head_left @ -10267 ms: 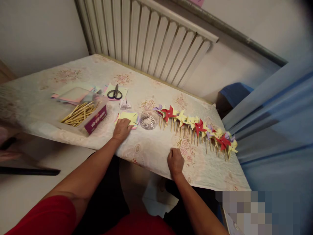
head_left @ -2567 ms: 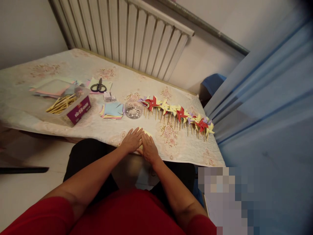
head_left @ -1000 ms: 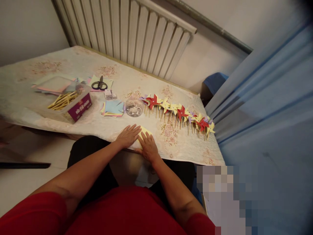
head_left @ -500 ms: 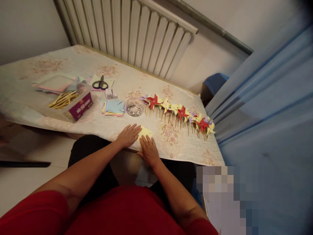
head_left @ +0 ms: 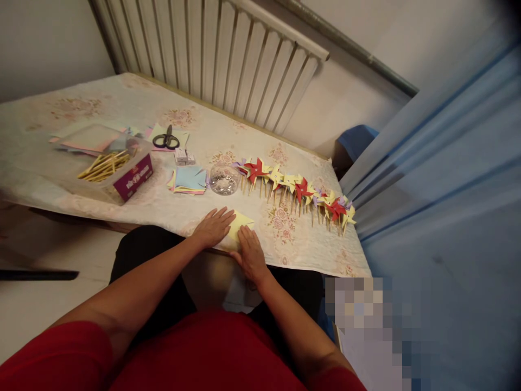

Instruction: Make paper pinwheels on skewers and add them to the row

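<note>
A yellow paper square (head_left: 241,222) lies at the near edge of the floral tablecloth (head_left: 171,209). My left hand (head_left: 213,226) rests flat on its left part, fingers spread. My right hand (head_left: 251,253) presses flat on its lower right part, fingers together and stretched out. Neither hand grips anything. Just beyond lie a stack of cut coloured paper squares (head_left: 188,180) and a clear bowl of small shiny bits (head_left: 223,181).
A row of finished paper pinwheels on sticks (head_left: 299,193) runs to the right. A box of wooden sticks (head_left: 118,171), scissors (head_left: 166,140), small white boxes (head_left: 183,157) and paper sheets (head_left: 87,138) lie at the left. A radiator (head_left: 211,54) stands behind, a blue curtain (head_left: 439,179) at right.
Since ten seconds ago a yellow square came from the stack to the near edge. In the last second my right hand slid down and right along the paper; the left stayed flat.
</note>
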Demonstrator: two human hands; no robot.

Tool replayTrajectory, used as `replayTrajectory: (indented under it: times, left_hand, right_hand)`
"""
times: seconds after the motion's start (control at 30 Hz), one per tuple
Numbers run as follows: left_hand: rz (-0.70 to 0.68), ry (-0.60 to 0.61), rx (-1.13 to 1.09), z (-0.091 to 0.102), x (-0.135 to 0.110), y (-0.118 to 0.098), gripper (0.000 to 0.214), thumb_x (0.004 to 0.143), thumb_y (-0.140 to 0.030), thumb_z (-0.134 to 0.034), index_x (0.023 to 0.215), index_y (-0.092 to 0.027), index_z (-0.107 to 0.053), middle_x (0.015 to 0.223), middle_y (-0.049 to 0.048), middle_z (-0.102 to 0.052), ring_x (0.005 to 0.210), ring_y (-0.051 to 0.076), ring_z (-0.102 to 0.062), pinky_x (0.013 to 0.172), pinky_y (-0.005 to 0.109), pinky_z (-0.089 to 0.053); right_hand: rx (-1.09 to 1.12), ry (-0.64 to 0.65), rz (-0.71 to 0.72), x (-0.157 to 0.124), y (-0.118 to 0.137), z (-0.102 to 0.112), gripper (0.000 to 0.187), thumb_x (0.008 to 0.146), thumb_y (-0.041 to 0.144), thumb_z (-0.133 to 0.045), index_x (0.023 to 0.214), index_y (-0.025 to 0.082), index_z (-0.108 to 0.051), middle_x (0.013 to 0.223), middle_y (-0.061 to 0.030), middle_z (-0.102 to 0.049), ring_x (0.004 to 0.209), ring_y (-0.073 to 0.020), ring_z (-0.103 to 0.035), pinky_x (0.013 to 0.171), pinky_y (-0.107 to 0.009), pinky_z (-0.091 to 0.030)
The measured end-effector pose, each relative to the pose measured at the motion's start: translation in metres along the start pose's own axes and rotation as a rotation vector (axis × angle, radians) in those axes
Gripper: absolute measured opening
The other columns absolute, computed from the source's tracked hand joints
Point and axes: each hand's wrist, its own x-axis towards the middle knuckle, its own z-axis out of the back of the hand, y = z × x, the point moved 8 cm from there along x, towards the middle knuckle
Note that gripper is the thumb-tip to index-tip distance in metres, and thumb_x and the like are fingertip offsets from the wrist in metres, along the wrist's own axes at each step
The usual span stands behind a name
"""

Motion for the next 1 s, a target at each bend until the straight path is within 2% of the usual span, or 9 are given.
replayTrajectory:
  times: [0.13, 0.23, 0.33, 0.57, 0.8, 1.0]
  left_hand:
    - [-0.008, -0.022, 0.012, -0.003, 0.0, 0.002, 0.051, 0.099, -0.029, -0.034, 0.148, -0.022, -0.048, 0.159, 0.0054, -0.042, 0.149, 0.028, -0.032, 0.12, 0.051, -0.024]
    - [-0.008, -0.022, 0.019, -0.002, 0.0, 0.001, 0.051, 0.1, -0.029, -0.034, 0.148, -0.023, -0.048, 0.159, 0.0044, -0.042, 0.149, 0.028, -0.033, 0.12, 0.05, -0.024]
    - [-0.004, -0.011, 0.023, 0.0, -0.001, 0.0, 0.051, 0.098, -0.027, -0.037, 0.148, -0.024, -0.048, 0.159, 0.0044, -0.042, 0.149, 0.028, -0.033, 0.119, 0.05, -0.025]
    - [-0.001, -0.016, 0.041, 0.005, -0.001, -0.002, 0.051, 0.098, -0.026, -0.037, 0.147, -0.023, -0.05, 0.158, 0.0057, -0.044, 0.148, 0.028, -0.034, 0.119, 0.05, -0.026]
    - [-0.005, -0.009, 0.043, 0.002, -0.001, -0.001, 0.051, 0.098, -0.027, -0.037, 0.148, -0.023, -0.048, 0.159, 0.0055, -0.042, 0.149, 0.028, -0.033, 0.12, 0.05, -0.025]
    - [0.019, 0.03, 0.018, -0.001, -0.003, 0.002, 0.052, 0.098, -0.027, -0.037, 0.149, -0.024, -0.047, 0.16, 0.0058, -0.04, 0.15, 0.027, -0.031, 0.12, 0.051, -0.023]
  right_hand:
    - [-0.001, 0.037, 0.021, 0.028, -0.002, -0.011, 0.065, 0.099, 0.039, -0.052, 0.152, 0.005, -0.036, 0.158, -0.022, -0.039, 0.153, -0.0303, -0.025, 0.124, -0.054, -0.024]
    - [-0.026, 0.08, -0.008, 0.037, -0.011, -0.023, 0.064, 0.099, 0.042, -0.052, 0.149, 0.004, -0.041, 0.156, -0.0235, -0.041, 0.151, -0.0318, -0.028, 0.123, -0.055, -0.024]
    - [-0.06, 0.095, -0.052, 0.035, -0.02, -0.025, 0.065, 0.099, 0.045, -0.051, 0.148, 0.003, -0.041, 0.157, -0.0236, -0.039, 0.151, -0.033, -0.027, 0.123, -0.056, -0.022]
    - [-0.083, 0.117, -0.132, 0.027, -0.033, -0.016, 0.068, 0.098, 0.048, -0.052, 0.149, 0.005, -0.039, 0.158, -0.0232, -0.037, 0.151, -0.0335, -0.028, 0.122, -0.056, -0.022]
    - [-0.086, 0.079, -0.194, 0.019, -0.052, -0.011, 0.064, 0.099, 0.044, -0.053, 0.148, 0.005, -0.041, 0.158, -0.0237, -0.036, 0.152, -0.0319, -0.027, 0.122, -0.054, -0.022]
    - [-0.056, 0.036, -0.223, 0.013, -0.071, -0.005, 0.055, 0.101, 0.039, -0.047, 0.145, 0.006, -0.046, 0.156, -0.0216, -0.041, 0.15, -0.0309, -0.032, 0.122, -0.052, -0.024]
